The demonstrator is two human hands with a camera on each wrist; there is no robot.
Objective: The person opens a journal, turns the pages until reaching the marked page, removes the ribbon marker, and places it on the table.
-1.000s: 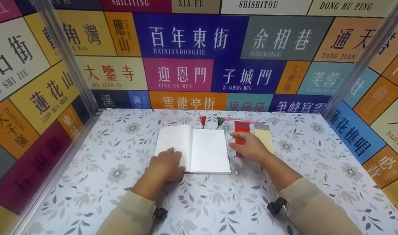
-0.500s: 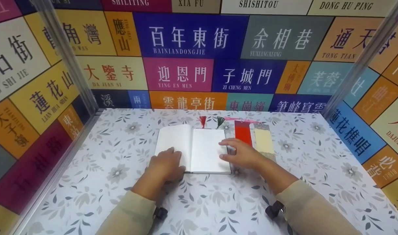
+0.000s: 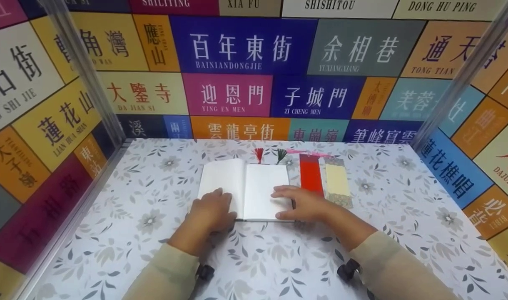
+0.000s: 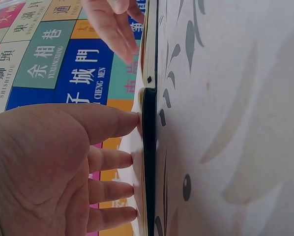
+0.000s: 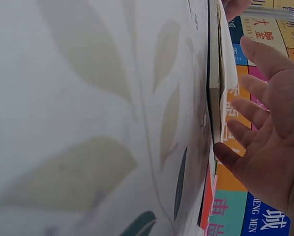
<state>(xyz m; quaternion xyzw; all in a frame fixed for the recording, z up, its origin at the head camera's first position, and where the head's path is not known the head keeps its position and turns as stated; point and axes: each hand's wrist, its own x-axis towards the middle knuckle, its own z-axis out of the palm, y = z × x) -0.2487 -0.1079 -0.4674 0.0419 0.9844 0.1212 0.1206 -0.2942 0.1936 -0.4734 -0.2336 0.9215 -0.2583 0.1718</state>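
Notebook [image 3: 265, 189] is sitting right in front of you in the head view, lying spread at two blank pages on the floral tabletop [image 3: 91, 246], probably centered so you're getting at it comfortably from both sides. Your left hand [image 3: 212, 210] is resting on the lower part of the left page, gripping nothing, and my guess is it's doing paperweight duty, since that page is curving a bit near the spine. Your right hand [image 3: 306, 204] is hanging around the lower right corner, fingers loosely spread, also empty. Red strip [image 3: 310, 173] and cream strip [image 3: 337, 181] are lying side by side off to the right, likely parked there so they're not covering the pages. A red tassel [image 3: 259, 156] and a green tassel [image 3: 281, 155] are poking out past the top edge; what they're hanging from is hidden, can't tell. Left wrist view: your thumb and fingers are pointing straight at the page, tips touching, looking more like pinning than pinching. Right wrist view: your fingers are fanning out beside the pages, holding nothing; the lowest one is sitting right by the side edge, maybe touching, can't tell.
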